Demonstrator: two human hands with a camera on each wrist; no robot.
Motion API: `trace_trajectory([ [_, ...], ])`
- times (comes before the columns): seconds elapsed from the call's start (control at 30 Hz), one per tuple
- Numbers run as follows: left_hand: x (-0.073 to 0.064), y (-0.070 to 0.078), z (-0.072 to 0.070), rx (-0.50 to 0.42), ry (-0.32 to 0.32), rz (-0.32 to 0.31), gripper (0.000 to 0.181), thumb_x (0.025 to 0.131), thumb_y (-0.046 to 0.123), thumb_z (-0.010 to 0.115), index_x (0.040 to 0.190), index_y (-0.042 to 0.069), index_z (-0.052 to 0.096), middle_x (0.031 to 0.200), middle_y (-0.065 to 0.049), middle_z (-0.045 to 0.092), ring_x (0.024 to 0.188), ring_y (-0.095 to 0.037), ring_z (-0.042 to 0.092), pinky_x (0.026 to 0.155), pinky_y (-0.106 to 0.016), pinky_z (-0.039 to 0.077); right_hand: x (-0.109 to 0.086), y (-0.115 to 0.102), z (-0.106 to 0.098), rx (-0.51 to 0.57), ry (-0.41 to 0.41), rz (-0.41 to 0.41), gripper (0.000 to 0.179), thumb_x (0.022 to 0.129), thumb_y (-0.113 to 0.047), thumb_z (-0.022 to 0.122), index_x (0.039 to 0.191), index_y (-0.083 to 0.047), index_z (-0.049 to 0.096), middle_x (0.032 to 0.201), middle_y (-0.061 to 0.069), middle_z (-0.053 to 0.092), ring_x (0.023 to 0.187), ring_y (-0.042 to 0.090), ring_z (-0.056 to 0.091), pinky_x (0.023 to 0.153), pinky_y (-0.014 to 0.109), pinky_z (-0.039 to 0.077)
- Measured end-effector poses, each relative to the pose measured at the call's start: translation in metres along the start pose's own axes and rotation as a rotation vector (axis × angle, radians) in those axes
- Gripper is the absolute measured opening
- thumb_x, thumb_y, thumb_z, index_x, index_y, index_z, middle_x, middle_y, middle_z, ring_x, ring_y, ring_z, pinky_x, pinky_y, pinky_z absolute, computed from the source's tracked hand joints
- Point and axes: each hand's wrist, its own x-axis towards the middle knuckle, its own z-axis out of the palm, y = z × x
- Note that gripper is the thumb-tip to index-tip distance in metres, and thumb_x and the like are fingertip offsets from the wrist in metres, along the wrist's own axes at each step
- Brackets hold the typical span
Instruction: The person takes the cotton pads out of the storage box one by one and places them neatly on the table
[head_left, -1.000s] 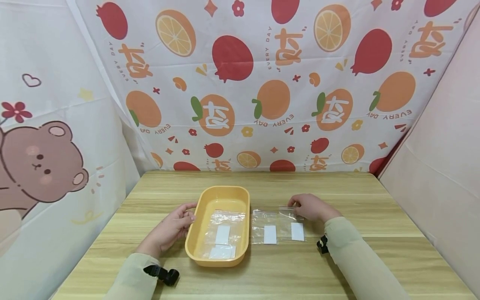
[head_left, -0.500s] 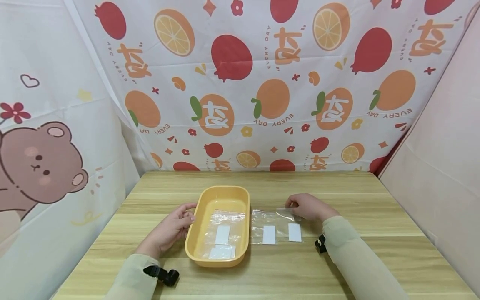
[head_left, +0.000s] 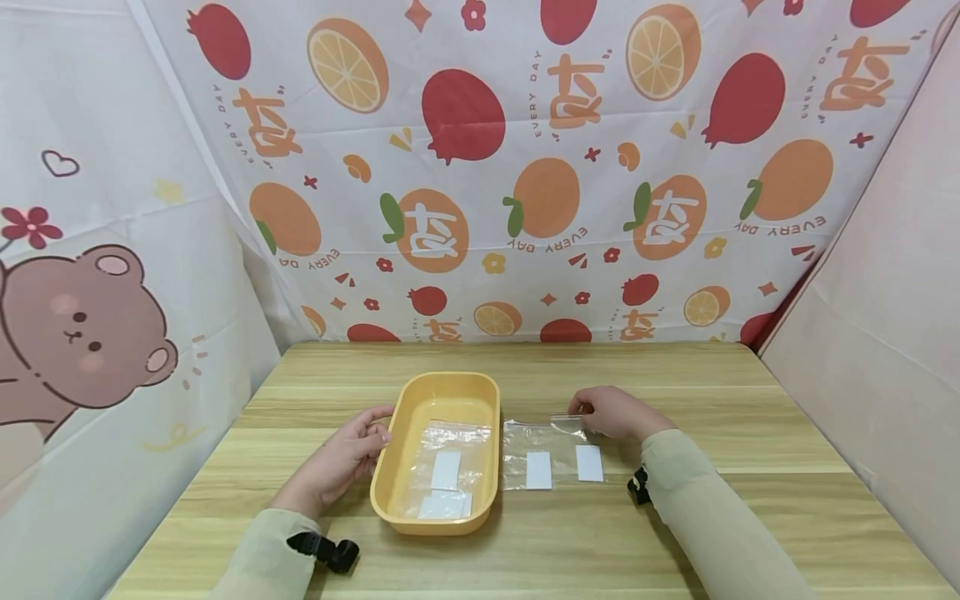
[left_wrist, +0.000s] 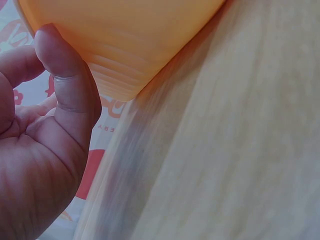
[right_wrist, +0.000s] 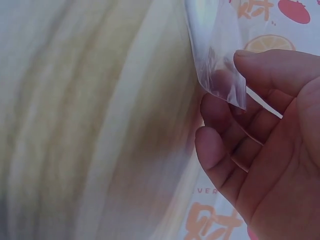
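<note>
My left hand (head_left: 341, 457) grips the left rim of a yellow plastic tray (head_left: 380, 492), its thumb over the edge in the left wrist view. Inside the tray lie clear zip-lock bags with white labels, overlapping. Right of the tray, a clear zip-lock bag (head_left: 517, 454) with a white label lies flat on the table. Another zip-lock bag (head_left: 589, 463) overlaps its right side. My right hand (head_left: 617, 413) pinches this second bag by its upper right edge. In the right wrist view, the clear plastic (right_wrist: 220, 75) passes between thumb and fingers.
The wood-grain table (head_left: 645, 550) extends in front of and behind the tray. A fruit-print cloth (head_left: 480, 208) hangs along its back edge. Pale cloth hangs on both sides, with a bear printed on the left one (head_left: 90, 325).
My right hand has slid the right-hand zip-lock bag a little to the left, so it overlaps its neighbour more. My left hand and the tray have stayed in place.
</note>
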Motion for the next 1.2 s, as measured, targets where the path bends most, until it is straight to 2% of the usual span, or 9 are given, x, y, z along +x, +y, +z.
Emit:
trace_trajectory([
  [0.2, 0.000, 0.000, 0.000, -0.006, 0.010, -0.014, 0.059, 0.105, 0.010, 0.052, 0.154, -0.001, 0.021, 0.102, -0.011, 0.056, 0.080, -0.016, 0.062, 0.065, -0.032, 0.059, -0.002, 0.000, 0.002, -0.030, 0.008, 0.002, 0.017, 0.094, -0.009, 0.064, 0.100, -0.023, 0.072, 0.097, -0.006, 0.065, 0.087, 0.016, 0.055, 0.082, 0.039, 0.047],
  [0.37, -0.001, 0.002, 0.001, -0.010, 0.000, -0.009, 0.059, 0.106, 0.011, 0.051, 0.154, -0.003, 0.020, 0.103, -0.012, 0.056, 0.082, -0.017, 0.064, 0.067, -0.033, 0.060, -0.002, 0.000, 0.002, -0.030, -0.001, 0.021, 0.016, 0.093, -0.009, 0.067, 0.098, -0.024, 0.071, 0.095, -0.007, 0.064, 0.088, 0.017, 0.055, 0.083, 0.039, 0.048],
  [0.53, -0.002, 0.005, 0.003, -0.005, -0.009, -0.001, 0.061, 0.106, 0.011, 0.051, 0.155, -0.005, 0.017, 0.103, -0.013, 0.055, 0.083, -0.017, 0.064, 0.067, -0.033, 0.060, -0.004, -0.001, 0.002, -0.060, -0.009, 0.006, 0.016, 0.094, -0.008, 0.066, 0.098, -0.023, 0.071, 0.096, -0.004, 0.065, 0.088, 0.018, 0.055, 0.083, 0.039, 0.048],
  [0.73, -0.003, 0.004, 0.004, -0.008, -0.005, -0.006, 0.061, 0.106, 0.010, 0.050, 0.155, -0.005, 0.017, 0.102, -0.013, 0.055, 0.082, -0.016, 0.063, 0.066, -0.032, 0.059, -0.006, -0.002, 0.002, -0.085, -0.008, -0.024, 0.017, 0.094, -0.010, 0.068, 0.109, -0.019, 0.071, 0.100, -0.006, 0.064, 0.090, 0.017, 0.056, 0.087, 0.041, 0.050],
  [0.97, -0.004, 0.003, 0.004, -0.014, -0.006, -0.006, 0.060, 0.106, 0.009, 0.050, 0.155, -0.005, 0.018, 0.102, -0.015, 0.055, 0.083, -0.018, 0.064, 0.067, -0.035, 0.060, -0.008, -0.009, -0.001, -0.057, 0.007, -0.027, 0.024, 0.094, -0.014, 0.069, 0.118, -0.016, 0.070, 0.103, -0.005, 0.064, 0.092, 0.016, 0.056, 0.088, 0.039, 0.050],
  [1.2, -0.004, 0.005, 0.005, -0.007, 0.000, -0.007, 0.061, 0.106, 0.011, 0.051, 0.155, -0.004, 0.018, 0.103, -0.015, 0.055, 0.083, -0.018, 0.064, 0.066, -0.033, 0.059, -0.010, -0.019, -0.007, -0.037, 0.030, -0.091, 0.028, 0.095, -0.012, 0.066, 0.123, -0.011, 0.068, 0.105, -0.003, 0.065, 0.095, 0.015, 0.057, 0.088, 0.041, 0.051],
])
